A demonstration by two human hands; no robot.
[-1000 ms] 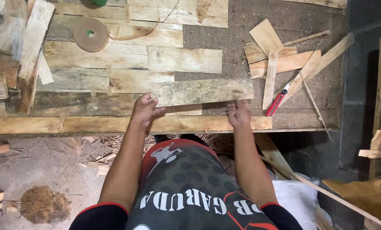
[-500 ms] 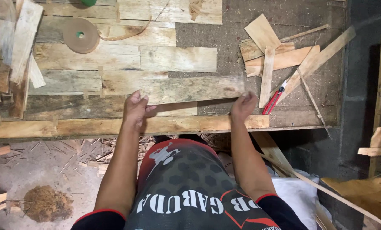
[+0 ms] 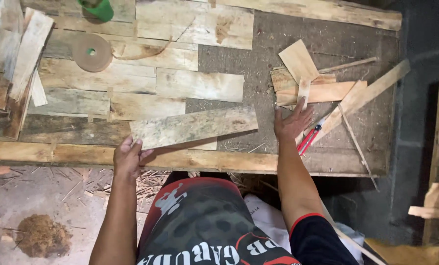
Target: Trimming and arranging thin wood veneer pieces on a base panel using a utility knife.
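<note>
Left hand (image 3: 128,158) fingers grip the plank (image 3: 194,127) end; right hand (image 3: 291,122) lies flat, fingers spread, beside red pliers (image 3: 309,139) on the tabletop (image 3: 298,29).

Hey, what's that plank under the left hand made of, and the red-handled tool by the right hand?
The plank looks like rough, unfinished wood: pale, visible grain, grey-green stains, no varnish. The left hand grips its near end. The red-handled tool, beside the right hand, seems to have plastic or rubber-coated grips; its working end is too small to tell.
</note>
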